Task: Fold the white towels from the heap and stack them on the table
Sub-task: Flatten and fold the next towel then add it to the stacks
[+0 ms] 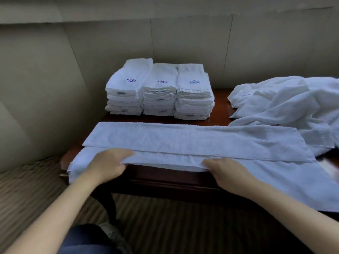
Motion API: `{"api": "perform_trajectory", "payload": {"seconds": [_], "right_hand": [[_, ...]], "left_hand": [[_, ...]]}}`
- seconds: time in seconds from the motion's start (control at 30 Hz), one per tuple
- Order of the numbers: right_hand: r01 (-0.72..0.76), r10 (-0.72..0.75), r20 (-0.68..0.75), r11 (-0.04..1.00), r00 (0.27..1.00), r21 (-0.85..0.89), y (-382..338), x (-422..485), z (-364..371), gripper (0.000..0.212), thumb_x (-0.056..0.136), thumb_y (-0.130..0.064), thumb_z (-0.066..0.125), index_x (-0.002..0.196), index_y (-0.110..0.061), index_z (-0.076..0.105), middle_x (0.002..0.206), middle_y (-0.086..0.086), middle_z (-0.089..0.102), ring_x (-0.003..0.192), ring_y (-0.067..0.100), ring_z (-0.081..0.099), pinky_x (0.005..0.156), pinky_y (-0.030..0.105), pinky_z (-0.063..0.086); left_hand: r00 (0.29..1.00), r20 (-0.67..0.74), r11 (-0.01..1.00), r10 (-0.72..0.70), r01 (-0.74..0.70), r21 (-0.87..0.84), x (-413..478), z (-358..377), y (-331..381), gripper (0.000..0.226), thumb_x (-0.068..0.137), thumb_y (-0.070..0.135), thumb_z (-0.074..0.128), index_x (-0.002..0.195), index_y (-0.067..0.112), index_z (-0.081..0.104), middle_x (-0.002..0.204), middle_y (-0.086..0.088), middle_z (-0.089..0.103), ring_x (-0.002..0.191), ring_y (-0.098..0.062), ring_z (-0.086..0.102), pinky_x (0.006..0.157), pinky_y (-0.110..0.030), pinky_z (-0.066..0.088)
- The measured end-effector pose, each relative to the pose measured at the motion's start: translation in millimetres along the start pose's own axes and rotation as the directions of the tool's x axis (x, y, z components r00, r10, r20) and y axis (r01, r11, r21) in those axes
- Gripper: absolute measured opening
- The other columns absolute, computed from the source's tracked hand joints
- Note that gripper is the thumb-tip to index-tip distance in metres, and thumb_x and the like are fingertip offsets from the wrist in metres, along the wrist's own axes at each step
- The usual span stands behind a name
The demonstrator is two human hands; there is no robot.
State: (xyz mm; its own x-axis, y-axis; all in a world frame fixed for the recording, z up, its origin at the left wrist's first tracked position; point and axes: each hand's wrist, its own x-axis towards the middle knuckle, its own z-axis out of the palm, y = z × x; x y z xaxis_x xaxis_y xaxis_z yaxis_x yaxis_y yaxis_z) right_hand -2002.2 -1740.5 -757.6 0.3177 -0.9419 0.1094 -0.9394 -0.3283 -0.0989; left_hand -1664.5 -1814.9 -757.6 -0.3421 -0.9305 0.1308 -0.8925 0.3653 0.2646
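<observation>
My left hand (108, 165) pinches the near fold of the long white towel (192, 142) close to the tabletop's (222, 103) front-left corner, fingers on top and thumb tucked beneath the lifted edge. That one towel lies lengthwise along the front edge, its far side already folded over toward me into a band, its left end drooping off the corner and its right end hanging down over the front. Behind it, against the back edge, stand three stacks of folded towels (159, 90), side by side and touching, each several towels high. Every top towel bears one small blue embroidered emblem; I cannot read any letters in it. My right hand (227, 173) grips the same near fold further right, fingers curled over the hem, so the edge lifts off the wood between my two grips. At the right edge lies one loose heap of unfolded white towels (286, 105), crumpled, its lower part touching the long towel's right end.
</observation>
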Motion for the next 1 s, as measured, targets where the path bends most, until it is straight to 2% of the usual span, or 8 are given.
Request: {"api": "perform_trajectory", "payload": {"seconds": [0.1, 0.23, 0.37, 0.43, 0.63, 0.73, 0.9, 1.0], "right_hand": [[-0.074, 0.070, 0.029, 0.978, 0.997, 0.197, 19, 12, -30, 0.022, 0.095, -0.015, 0.052, 0.074, -0.019, 0.048, 0.076, 0.005, 0.059, 0.076, 0.022, 0.055, 0.067, 0.029, 0.039], [-0.126, 0.121, 0.040, 0.879, 0.992, 0.459, 41, 42, -69, 0.029, 0.091, -0.021, 0.063, 0.064, -0.029, 0.055, 0.056, -0.017, 0.053, 0.059, -0.008, 0.050, 0.060, 0.007, 0.038], [-0.259, 0.242, 0.093, 0.912, 0.966, 0.319, 70, 95, -61, 0.031, 0.089, -0.023, 0.063, 0.061, -0.011, 0.054, 0.058, -0.007, 0.044, 0.060, 0.011, 0.043, 0.052, 0.021, 0.030], [-0.293, 0.264, 0.169, 0.939, 0.950, 0.179, 80, 118, -47, 0.037, 0.091, -0.019, 0.056, 0.057, -0.013, 0.043, 0.060, -0.005, 0.041, 0.068, 0.018, 0.041, 0.056, 0.026, 0.030], [-0.299, 0.305, 0.227, 0.952, 0.925, -0.059, 102, 159, -12, 0.032, 0.099, -0.024, 0.040, 0.067, -0.028, 0.043, 0.096, 0.002, 0.061, 0.088, 0.022, 0.055, 0.071, 0.028, 0.037], [-0.313, 0.324, 0.272, 0.946, 0.906, -0.082, 110, 172, -2, 0.029, 0.100, -0.031, 0.039, 0.096, -0.014, 0.061, 0.111, 0.006, 0.064, 0.102, 0.024, 0.059, 0.077, 0.029, 0.040], [-0.413, 0.433, 0.188, 0.900, 0.881, -0.138, 112, 177, 10, 0.049, 0.092, -0.058, 0.042, 0.087, -0.013, 0.060, 0.090, 0.002, 0.059, 0.088, 0.024, 0.059, 0.070, 0.029, 0.043], [-0.502, 0.508, -0.005, 0.849, 0.861, -0.165, 106, 163, 14, 0.053, 0.086, -0.069, 0.041, 0.071, -0.018, 0.050, 0.081, -0.002, 0.057, 0.083, 0.023, 0.059, 0.063, 0.028, 0.038]], "left_hand": [[0.980, 0.012, 0.980, -0.200, 0.200, -0.024, 5, -42, -31, 0.037, 0.081, 0.008, 0.053, 0.071, 0.042, 0.063, 0.082, 0.010, 0.067, 0.083, -0.018, 0.062, 0.068, -0.026, 0.046], [0.958, -0.073, 0.869, -0.277, 0.217, -0.444, 5, -75, -71, 0.035, 0.083, -0.001, 0.063, 0.072, 0.030, 0.074, 0.071, 0.002, 0.072, 0.063, -0.014, 0.061, 0.060, -0.020, 0.047], [0.847, -0.230, 0.594, -0.479, 0.121, -0.795, 38, -68, -73, 0.021, 0.083, 0.000, 0.065, 0.072, 0.018, 0.068, 0.067, 0.003, 0.065, 0.067, -0.009, 0.057, 0.062, -0.019, 0.044], [0.779, -0.238, 0.577, -0.580, 0.188, -0.795, 65, -52, -72, 0.020, 0.086, 0.012, 0.067, 0.068, 0.015, 0.061, 0.068, 0.000, 0.057, 0.069, -0.016, 0.051, 0.060, -0.025, 0.038], [0.779, -0.173, 0.772, -0.602, 0.513, -0.375, 127, -14, -92, 0.023, 0.098, 0.028, 0.045, 0.104, 0.011, 0.058, 0.112, -0.014, 0.061, 0.099, -0.033, 0.055, 0.076, -0.034, 0.040], [0.755, -0.179, 0.775, -0.630, 0.598, -0.203, 144, -7, -92, 0.023, 0.099, 0.032, 0.038, 0.101, 0.017, 0.055, 0.112, -0.012, 0.060, 0.101, -0.035, 0.055, 0.082, -0.038, 0.045], [0.771, -0.192, 0.702, -0.608, 0.634, 0.323, 163, -4, -58, 0.030, 0.096, 0.015, 0.043, 0.125, 0.016, 0.040, 0.125, -0.010, 0.053, 0.113, -0.031, 0.055, 0.084, -0.041, 0.047], [0.849, -0.202, 0.680, -0.488, 0.515, 0.523, 167, 4, -11, 0.039, 0.090, 0.017, 0.049, 0.128, 0.023, 0.040, 0.131, -0.007, 0.046, 0.123, -0.029, 0.042, 0.104, -0.050, 0.033]]}}
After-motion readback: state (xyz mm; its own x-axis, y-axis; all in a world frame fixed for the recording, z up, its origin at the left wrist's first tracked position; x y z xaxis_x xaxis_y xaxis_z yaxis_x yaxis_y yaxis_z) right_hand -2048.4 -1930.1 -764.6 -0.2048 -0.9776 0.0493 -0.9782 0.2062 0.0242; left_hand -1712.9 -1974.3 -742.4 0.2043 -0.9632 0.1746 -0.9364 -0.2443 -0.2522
